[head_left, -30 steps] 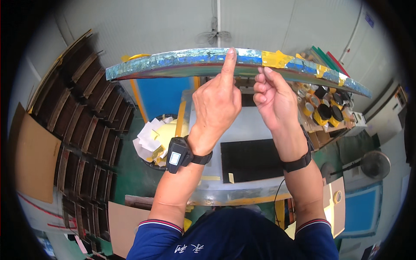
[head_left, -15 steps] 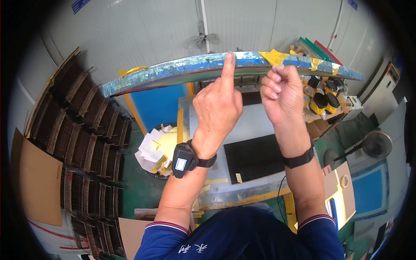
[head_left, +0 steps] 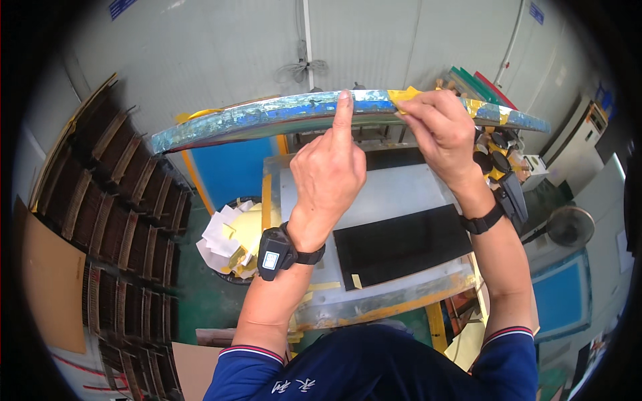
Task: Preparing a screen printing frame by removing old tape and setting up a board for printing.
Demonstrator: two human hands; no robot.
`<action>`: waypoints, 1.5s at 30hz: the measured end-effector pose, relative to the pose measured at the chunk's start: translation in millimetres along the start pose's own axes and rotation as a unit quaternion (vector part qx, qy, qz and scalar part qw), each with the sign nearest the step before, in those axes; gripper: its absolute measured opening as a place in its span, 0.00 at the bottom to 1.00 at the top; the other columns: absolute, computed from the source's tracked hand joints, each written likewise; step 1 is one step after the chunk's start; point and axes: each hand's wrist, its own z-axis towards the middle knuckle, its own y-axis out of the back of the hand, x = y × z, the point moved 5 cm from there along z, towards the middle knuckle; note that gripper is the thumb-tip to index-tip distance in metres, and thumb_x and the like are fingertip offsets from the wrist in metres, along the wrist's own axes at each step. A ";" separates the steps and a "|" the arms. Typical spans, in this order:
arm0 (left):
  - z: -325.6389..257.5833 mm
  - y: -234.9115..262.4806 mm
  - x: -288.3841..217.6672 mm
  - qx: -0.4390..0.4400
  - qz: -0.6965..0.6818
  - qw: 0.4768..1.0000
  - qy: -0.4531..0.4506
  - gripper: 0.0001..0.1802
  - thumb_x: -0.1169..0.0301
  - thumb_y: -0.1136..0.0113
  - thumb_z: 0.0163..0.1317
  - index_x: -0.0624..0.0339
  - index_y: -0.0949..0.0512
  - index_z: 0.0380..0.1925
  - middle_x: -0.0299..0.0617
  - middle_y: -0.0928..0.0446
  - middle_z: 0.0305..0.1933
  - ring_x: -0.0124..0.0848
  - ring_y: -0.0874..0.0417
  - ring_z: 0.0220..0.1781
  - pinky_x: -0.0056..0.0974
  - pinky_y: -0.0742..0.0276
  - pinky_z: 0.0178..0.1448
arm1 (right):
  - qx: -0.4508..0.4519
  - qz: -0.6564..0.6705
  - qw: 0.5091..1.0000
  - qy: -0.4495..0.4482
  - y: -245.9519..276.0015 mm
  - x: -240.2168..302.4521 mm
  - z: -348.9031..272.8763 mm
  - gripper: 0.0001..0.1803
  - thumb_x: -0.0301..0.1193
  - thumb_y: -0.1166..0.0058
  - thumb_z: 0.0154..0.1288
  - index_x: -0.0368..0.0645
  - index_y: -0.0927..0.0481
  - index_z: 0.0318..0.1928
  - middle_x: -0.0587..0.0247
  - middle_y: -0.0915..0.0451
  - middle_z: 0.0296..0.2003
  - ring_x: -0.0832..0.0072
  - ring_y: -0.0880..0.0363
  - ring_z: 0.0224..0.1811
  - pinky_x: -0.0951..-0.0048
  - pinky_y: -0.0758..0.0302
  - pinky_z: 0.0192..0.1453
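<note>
A long frame (head_left: 267, 107), its edge coated in chipped blue and white paint, is raised across the view above the worktable. The tip of my left hand's (head_left: 329, 175) stretched index finger rests against that edge; the other fingers curl in and hold nothing. To its right, my right hand (head_left: 441, 130) pinches a piece of yellow tape (head_left: 401, 95) between thumb and fingers at the frame's edge. Below both hands, a black rectangular panel (head_left: 401, 246) lies on the worktable (head_left: 304, 200), with a small strip of tape (head_left: 356, 281) near its front left corner.
Dark slatted racks (head_left: 120, 194) line the left side. A bin (head_left: 231, 275) stuffed with white and yellow paper stands left of the table. At the right are dark-lidded containers (head_left: 498, 160), a fan (head_left: 570, 226) and a blue framed screen (head_left: 552, 291).
My right hand has turned over and moved up to the yellow tape, going from curled fingers to a pinch on it. My left index finger stays at the frame's edge.
</note>
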 end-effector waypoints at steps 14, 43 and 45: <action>-53.4 27.8 -17.6 0.073 0.009 0.997 0.006 0.35 0.85 0.41 0.48 0.67 0.26 0.62 0.44 0.20 0.27 0.39 0.18 0.27 0.39 0.22 0.34 | 0.304 0.295 0.800 -0.425 9.8 -27.1 -14.9 0.12 0.34 0.40 0.69 0.36 0.16 0.35 0.73 0.23 0.24 0.88 0.30 0.25 0.82 0.31 0.28; -320.4 -14.0 -46.5 0.362 0.120 0.908 0.173 0.28 0.81 0.43 0.53 0.64 0.24 0.58 0.53 0.28 0.66 0.50 0.31 0.72 0.55 0.40 0.75 | 0.514 0.430 0.453 -0.587 -29.7 -32.3 -376.5 0.10 0.31 0.39 0.67 0.35 0.17 0.35 0.67 0.23 0.21 0.82 0.26 0.21 0.79 0.27 0.26; -319.3 -15.4 -43.5 0.355 0.109 0.910 0.186 0.28 0.81 0.42 0.53 0.64 0.24 0.58 0.53 0.28 0.66 0.51 0.31 0.71 0.56 0.39 0.74 | 0.503 0.443 0.436 -0.600 -25.2 -37.2 -374.6 0.11 0.32 0.38 0.66 0.34 0.16 0.38 0.66 0.22 0.24 0.82 0.24 0.24 0.79 0.26 0.27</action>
